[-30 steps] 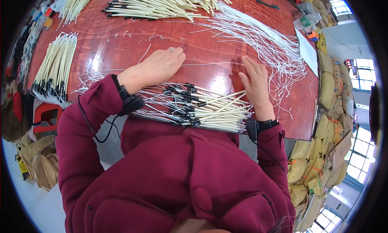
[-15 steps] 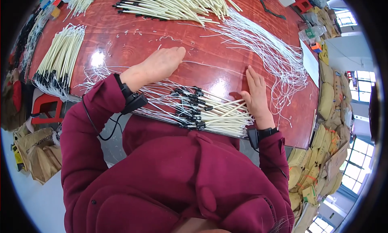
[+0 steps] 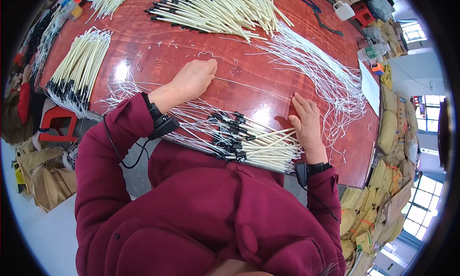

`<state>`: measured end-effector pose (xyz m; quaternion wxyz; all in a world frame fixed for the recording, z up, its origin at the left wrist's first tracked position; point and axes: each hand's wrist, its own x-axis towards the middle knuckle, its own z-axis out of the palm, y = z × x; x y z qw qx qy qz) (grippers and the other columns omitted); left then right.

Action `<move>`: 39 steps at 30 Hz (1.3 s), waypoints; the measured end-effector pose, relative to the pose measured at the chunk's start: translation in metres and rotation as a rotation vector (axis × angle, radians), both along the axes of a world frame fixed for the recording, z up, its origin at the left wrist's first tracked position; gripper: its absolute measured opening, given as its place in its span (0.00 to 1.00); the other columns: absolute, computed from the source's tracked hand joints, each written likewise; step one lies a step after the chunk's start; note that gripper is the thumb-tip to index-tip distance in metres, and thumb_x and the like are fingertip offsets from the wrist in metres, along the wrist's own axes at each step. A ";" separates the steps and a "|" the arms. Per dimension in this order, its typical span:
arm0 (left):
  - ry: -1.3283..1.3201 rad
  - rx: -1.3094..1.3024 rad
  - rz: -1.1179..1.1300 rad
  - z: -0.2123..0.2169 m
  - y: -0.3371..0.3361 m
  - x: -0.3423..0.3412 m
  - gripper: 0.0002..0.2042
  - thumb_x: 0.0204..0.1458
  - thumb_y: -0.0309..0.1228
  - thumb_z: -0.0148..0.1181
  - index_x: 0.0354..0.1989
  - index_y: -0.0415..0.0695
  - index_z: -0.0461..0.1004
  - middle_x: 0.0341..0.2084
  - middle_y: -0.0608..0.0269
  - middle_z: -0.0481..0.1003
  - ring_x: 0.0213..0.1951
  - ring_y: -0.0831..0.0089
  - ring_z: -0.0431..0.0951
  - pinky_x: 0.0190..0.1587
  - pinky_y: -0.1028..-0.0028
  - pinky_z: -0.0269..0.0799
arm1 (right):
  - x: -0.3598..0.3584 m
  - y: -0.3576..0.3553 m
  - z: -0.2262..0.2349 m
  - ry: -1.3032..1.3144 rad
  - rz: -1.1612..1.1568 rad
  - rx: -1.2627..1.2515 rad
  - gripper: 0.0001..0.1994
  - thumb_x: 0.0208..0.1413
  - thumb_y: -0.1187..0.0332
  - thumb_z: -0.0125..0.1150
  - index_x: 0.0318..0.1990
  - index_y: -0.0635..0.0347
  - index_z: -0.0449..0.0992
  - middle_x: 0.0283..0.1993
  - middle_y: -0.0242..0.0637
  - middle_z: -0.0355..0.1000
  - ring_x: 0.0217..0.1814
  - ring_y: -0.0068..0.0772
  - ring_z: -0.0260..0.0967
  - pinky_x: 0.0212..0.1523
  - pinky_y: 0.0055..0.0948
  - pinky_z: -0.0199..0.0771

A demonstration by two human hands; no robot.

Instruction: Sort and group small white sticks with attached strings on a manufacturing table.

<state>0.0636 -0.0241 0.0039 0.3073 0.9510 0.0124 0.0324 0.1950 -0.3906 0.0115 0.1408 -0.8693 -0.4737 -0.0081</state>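
A thin white string (image 3: 254, 88) runs nearly straight across the red table. My left hand (image 3: 192, 80) is closed on its left end, palm down, with the fingertips mostly hidden. At the other end, my right hand (image 3: 306, 122) lies with fingers stretched out, fingertips against the string; whether they press it is hard to tell. Between my forearms, at the near table edge, lies a bundle of cream rods (image 3: 270, 144) with black end pieces (image 3: 235, 132) and white strings (image 3: 191, 122) trailing left, partly under my left wrist.
A large pile of cream rods (image 3: 225, 12) lies at the far side, loose white strings (image 3: 318, 70) to its right. Another rod bundle (image 3: 84, 60) lies on the left. A red stool (image 3: 58, 125) stands beside the table; stacked sacks (image 3: 378, 189) line the right.
The table and bundles sit slightly lower in view. The string between my hands looks straighter. My left hand has shifted slightly; the right stays at the string's other end.
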 end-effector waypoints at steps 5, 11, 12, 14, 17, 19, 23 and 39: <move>0.080 0.009 0.107 0.016 0.017 0.003 0.08 0.55 0.29 0.60 0.37 0.40 0.70 0.28 0.48 0.76 0.37 0.46 0.77 0.38 0.55 0.71 | 0.000 -0.002 -0.002 0.027 0.010 0.057 0.26 0.62 0.58 0.54 0.61 0.67 0.73 0.69 0.43 0.66 0.64 0.50 0.61 0.67 0.44 0.59; -0.432 0.379 0.066 0.011 0.052 0.072 0.08 0.54 0.32 0.62 0.38 0.44 0.72 0.33 0.55 0.74 0.39 0.54 0.78 0.39 0.57 0.73 | 0.002 -0.001 -0.006 0.044 0.023 0.120 0.25 0.62 0.58 0.54 0.60 0.67 0.73 0.68 0.44 0.67 0.64 0.49 0.62 0.67 0.43 0.59; -0.435 0.387 0.084 0.009 0.059 0.089 0.08 0.54 0.32 0.62 0.38 0.44 0.72 0.33 0.55 0.74 0.39 0.54 0.78 0.39 0.57 0.73 | 0.002 0.000 -0.007 0.047 0.019 0.131 0.25 0.63 0.58 0.54 0.60 0.67 0.73 0.68 0.44 0.67 0.64 0.49 0.62 0.67 0.43 0.59; -0.551 0.549 -0.112 0.006 0.067 0.120 0.06 0.53 0.31 0.60 0.38 0.47 0.73 0.35 0.58 0.72 0.42 0.57 0.76 0.41 0.59 0.73 | 0.000 0.000 -0.007 0.039 0.021 0.136 0.24 0.63 0.58 0.53 0.60 0.67 0.74 0.68 0.44 0.67 0.63 0.49 0.62 0.67 0.43 0.59; -0.508 0.594 -0.180 0.005 0.068 0.139 0.05 0.53 0.28 0.57 0.38 0.47 0.74 0.37 0.59 0.73 0.44 0.60 0.77 0.44 0.60 0.74 | 0.001 0.001 -0.009 0.039 0.007 0.151 0.24 0.63 0.58 0.53 0.60 0.67 0.74 0.67 0.45 0.68 0.63 0.49 0.62 0.66 0.42 0.59; -0.485 0.613 -0.222 0.005 0.070 0.144 0.06 0.53 0.27 0.55 0.38 0.47 0.74 0.38 0.59 0.73 0.45 0.61 0.77 0.45 0.61 0.74 | 0.002 0.001 -0.011 0.049 0.001 0.173 0.23 0.63 0.59 0.53 0.59 0.67 0.74 0.66 0.45 0.69 0.63 0.49 0.63 0.66 0.42 0.59; -0.479 0.644 -0.252 0.005 0.074 0.146 0.07 0.54 0.27 0.54 0.40 0.49 0.74 0.37 0.62 0.73 0.45 0.62 0.77 0.46 0.62 0.73 | 0.002 0.002 -0.012 0.057 -0.012 0.200 0.22 0.64 0.60 0.53 0.58 0.66 0.75 0.65 0.45 0.70 0.62 0.48 0.63 0.65 0.41 0.60; -0.587 0.335 -0.220 0.028 0.022 0.061 0.10 0.51 0.26 0.61 0.43 0.46 0.76 0.36 0.60 0.74 0.40 0.59 0.77 0.42 0.62 0.72 | 0.005 0.004 -0.018 0.054 -0.012 0.276 0.21 0.61 0.61 0.59 0.55 0.68 0.77 0.61 0.46 0.73 0.59 0.49 0.66 0.62 0.42 0.64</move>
